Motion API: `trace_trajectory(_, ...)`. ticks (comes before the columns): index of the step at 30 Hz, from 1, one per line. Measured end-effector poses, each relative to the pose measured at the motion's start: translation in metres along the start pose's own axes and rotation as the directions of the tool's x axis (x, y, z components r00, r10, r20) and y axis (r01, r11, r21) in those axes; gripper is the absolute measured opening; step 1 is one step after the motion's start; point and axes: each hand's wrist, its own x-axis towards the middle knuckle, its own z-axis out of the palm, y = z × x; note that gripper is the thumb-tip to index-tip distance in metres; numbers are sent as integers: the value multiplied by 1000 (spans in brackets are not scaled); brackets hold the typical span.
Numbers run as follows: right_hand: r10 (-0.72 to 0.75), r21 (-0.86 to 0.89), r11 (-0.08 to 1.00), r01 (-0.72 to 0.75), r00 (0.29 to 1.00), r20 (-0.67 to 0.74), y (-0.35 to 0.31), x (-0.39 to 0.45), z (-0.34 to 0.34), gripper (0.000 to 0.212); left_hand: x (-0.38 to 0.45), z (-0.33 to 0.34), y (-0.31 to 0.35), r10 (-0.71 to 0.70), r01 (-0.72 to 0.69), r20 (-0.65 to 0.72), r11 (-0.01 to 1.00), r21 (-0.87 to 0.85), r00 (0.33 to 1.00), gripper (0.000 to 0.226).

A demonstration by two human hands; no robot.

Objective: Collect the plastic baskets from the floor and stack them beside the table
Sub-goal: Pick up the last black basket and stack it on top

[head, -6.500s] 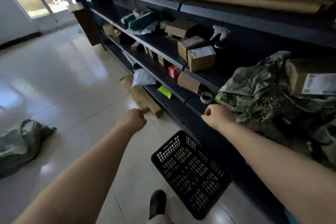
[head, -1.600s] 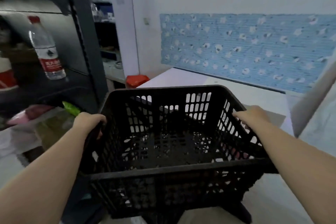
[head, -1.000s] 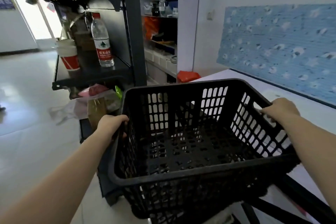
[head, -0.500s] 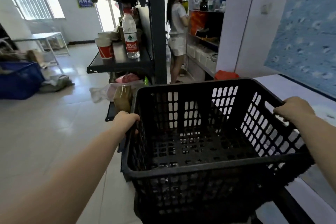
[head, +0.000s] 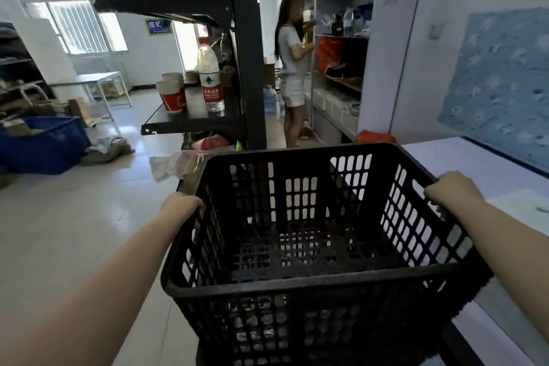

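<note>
A black plastic basket (head: 312, 276) with perforated walls fills the lower middle of the head view, held up off the floor and empty inside. My left hand (head: 182, 206) grips its left rim. My right hand (head: 451, 192) grips its right rim. The white table (head: 463, 163) lies to the right, partly under the basket's right side. A further dark basket edge shows below the held one at the bottom of the frame, but I cannot tell how it sits.
A dark metal shelf post (head: 248, 47) stands just beyond the basket, with a water bottle (head: 210, 80) and paper cups on its shelf. A person (head: 292, 68) stands at shelves further back. A blue crate (head: 41, 142) sits on the tiled floor at left.
I picked the basket up from the floor by the shelves and carried it to the table. Over the last second the view has swung left; both hands kept their grip.
</note>
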Motion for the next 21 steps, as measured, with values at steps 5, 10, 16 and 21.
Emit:
trace_trajectory(5, 16, -11, 1000, -16, 1000, 13, -6, -4, 9, 17, 0, -7, -3, -2, 2, -10, 1000, -18, 1000, 16)
trace_trajectory(10, -36, -98, 994, 41, 998, 48, -9, -9, 13, 19, 2, -12, -7, 8, -8, 18, 1000, -18, 1000, 4)
trace_trajectory(16, -62, 225, 974, 20, 982, 181, 5, -17, 3, 22, -29, -21, -32, 26, 39, 197, 946, -323, 980, 16)
trace_trajectory(21, -202, 818, 550, -171, 923, 329, 66, -34, -6, 70, -74, 4, -103, 66, 58, 150, 714, -698, 987, 26)
